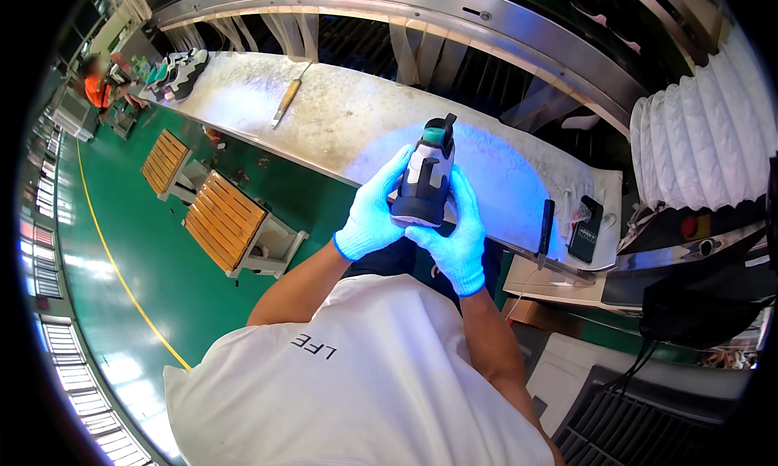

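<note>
A black, white and teal shoe (425,177) is held up over the front edge of the worktable, its rounded dark end toward me. My left hand (376,209), in a glove lit bright blue, grips the shoe's left side. On the other side my right hand (455,243), gloved alike, closes round the shoe with its thumb near the lower end. Blue light falls on both gloves and on the pale worktable (340,113) behind them. The fingers on the shoe's far side are partly hidden.
A wooden-handled tool (287,101) lies on the table at the left, with several shoes (180,75) at its far left end. A phone (585,231) and a dark upright bar (547,227) are on the right, near a white ribbed duct (701,134). Slatted wooden seats (223,221) stand on the green floor.
</note>
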### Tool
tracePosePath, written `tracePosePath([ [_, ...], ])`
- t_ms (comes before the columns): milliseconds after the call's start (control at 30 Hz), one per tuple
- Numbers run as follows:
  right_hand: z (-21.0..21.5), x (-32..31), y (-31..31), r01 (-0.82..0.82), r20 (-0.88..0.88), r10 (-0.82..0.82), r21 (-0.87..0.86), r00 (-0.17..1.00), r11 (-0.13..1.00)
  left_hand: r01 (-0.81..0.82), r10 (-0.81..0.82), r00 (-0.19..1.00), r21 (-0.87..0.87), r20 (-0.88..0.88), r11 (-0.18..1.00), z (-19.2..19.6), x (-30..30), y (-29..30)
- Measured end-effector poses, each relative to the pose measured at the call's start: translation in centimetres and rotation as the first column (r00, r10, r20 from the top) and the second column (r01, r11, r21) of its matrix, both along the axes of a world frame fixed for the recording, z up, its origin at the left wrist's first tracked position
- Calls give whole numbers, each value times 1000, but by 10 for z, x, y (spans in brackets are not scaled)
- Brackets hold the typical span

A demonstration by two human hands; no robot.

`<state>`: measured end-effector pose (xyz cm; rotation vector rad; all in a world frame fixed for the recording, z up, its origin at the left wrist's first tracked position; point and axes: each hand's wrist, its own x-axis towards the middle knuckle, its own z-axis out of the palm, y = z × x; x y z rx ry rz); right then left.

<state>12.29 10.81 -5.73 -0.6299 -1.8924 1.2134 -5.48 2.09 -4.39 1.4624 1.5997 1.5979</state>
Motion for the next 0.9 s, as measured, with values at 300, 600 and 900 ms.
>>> tracePosePath([
  [300, 26, 17, 25, -77, -189, 35, -223, 981, 972, 7, 0, 998, 104, -66, 995, 27, 26, 39],
  [600, 13, 74, 75, 56, -157, -78, -142, 985, 988, 184, -175, 974, 47, -145, 982, 17, 56, 107],
  [900, 1, 79, 69, 71, -176, -101, -168, 979, 983, 214, -208, 971, 40, -117, 976, 3, 61, 107],
])
